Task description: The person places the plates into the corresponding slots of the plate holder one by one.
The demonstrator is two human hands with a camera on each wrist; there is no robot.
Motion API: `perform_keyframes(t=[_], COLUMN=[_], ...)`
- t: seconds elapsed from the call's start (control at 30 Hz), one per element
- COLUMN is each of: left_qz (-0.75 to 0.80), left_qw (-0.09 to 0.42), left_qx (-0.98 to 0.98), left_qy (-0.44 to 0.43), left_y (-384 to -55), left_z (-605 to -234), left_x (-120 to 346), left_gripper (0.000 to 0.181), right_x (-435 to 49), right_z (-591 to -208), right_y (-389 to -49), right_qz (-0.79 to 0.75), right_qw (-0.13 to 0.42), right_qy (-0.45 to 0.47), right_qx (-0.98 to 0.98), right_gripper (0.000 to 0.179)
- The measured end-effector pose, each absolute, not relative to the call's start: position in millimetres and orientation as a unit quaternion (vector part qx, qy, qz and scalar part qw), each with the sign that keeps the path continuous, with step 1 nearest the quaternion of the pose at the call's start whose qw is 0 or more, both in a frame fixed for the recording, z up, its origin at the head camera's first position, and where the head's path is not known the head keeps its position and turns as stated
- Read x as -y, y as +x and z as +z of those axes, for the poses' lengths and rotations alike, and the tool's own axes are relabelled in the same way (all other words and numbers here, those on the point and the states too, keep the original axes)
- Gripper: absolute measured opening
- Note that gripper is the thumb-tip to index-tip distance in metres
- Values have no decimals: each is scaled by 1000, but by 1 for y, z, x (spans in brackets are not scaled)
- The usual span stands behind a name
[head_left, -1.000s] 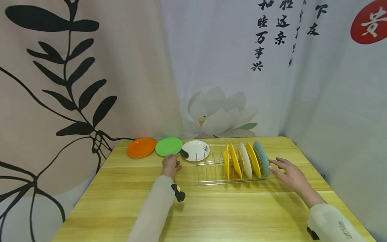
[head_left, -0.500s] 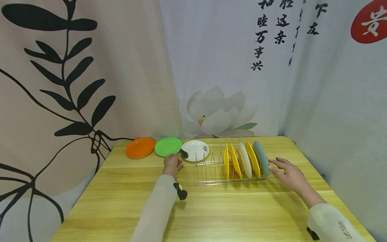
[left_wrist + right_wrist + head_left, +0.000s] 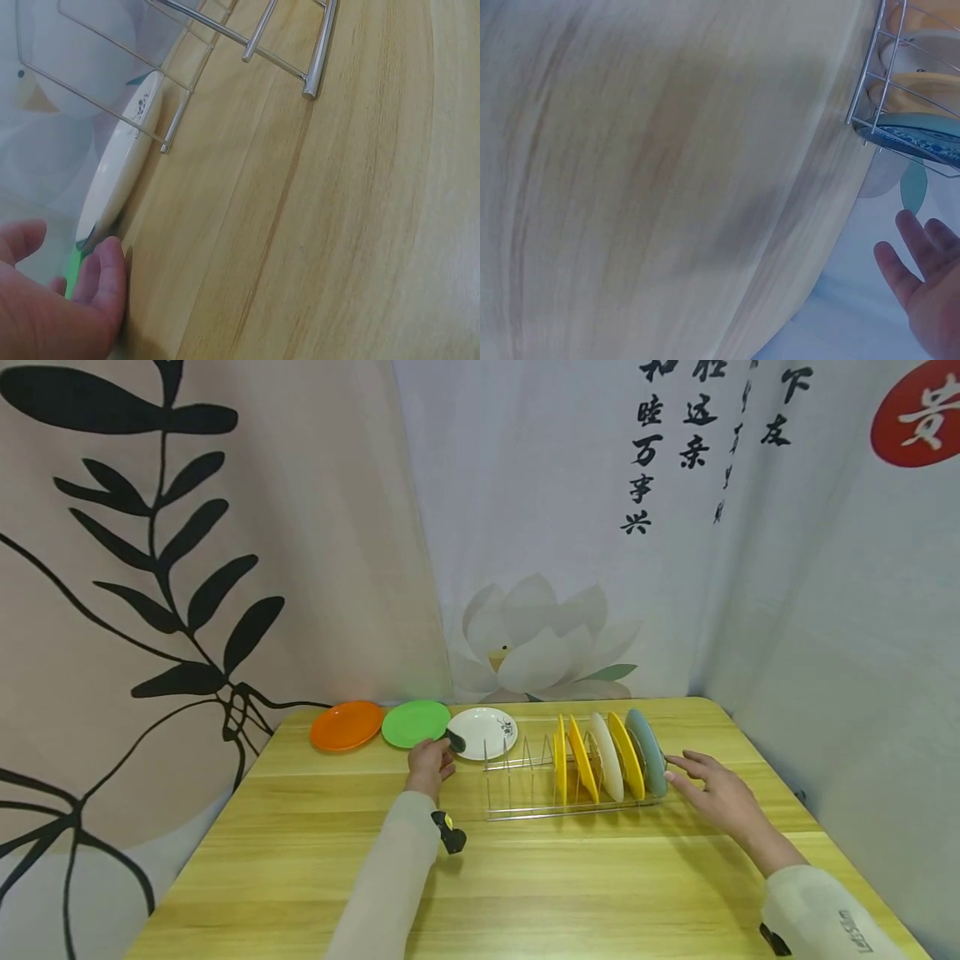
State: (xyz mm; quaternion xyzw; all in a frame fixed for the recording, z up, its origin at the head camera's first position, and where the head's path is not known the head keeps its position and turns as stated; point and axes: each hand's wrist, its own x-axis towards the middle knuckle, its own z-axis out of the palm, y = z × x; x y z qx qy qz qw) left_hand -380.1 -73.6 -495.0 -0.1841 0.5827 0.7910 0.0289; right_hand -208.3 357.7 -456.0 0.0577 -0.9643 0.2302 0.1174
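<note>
The white plate [image 3: 486, 732] lies flat, just beyond the left end of the wire dish rack [image 3: 525, 815], dark patterning on its rim and face. The person's left hand [image 3: 429, 768] is left of the rack at the plate's near left edge, thumb parted from bent fingers and pinching nothing; whether its fingertips touch the plate cannot be told. Farther left of the rack come a green plate [image 3: 415, 722] and then an orange plate [image 3: 347, 725], both flat on the bench [image 3: 570, 893]. In the rack's right half, from left to right, stand two yellow plates [image 3: 561, 760], a cream plate [image 3: 609, 760], another yellow plate [image 3: 627, 756] and a blue plate [image 3: 649, 752] with patterning. Just right of the rack, the right hand [image 3: 720, 793] has its fingers spread near the blue plate, with a gap between them in the right wrist view.
</note>
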Motion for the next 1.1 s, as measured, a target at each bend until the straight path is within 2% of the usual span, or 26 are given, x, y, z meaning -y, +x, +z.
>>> perform_keyframes(t=[0.73, 1.0, 1.1], left_qz=[791, 811, 814], left_qw=[16, 10, 6], left_qx=[-585, -554, -548], left_qy=[-180, -186, -192], left_y=[-385, -395, -398], left_z=[-497, -503, -504], left_x=[56, 48, 47], left_gripper=[64, 43, 42], right_x=[-359, -357, -356], right_z=[-458, -456, -456], right_y=[-209, -207, -207], right_qz=[234, 236, 236], right_qw=[116, 117, 118], right_qy=[53, 53, 54], right_qx=[964, 963, 963], right_gripper=[54, 53, 52])
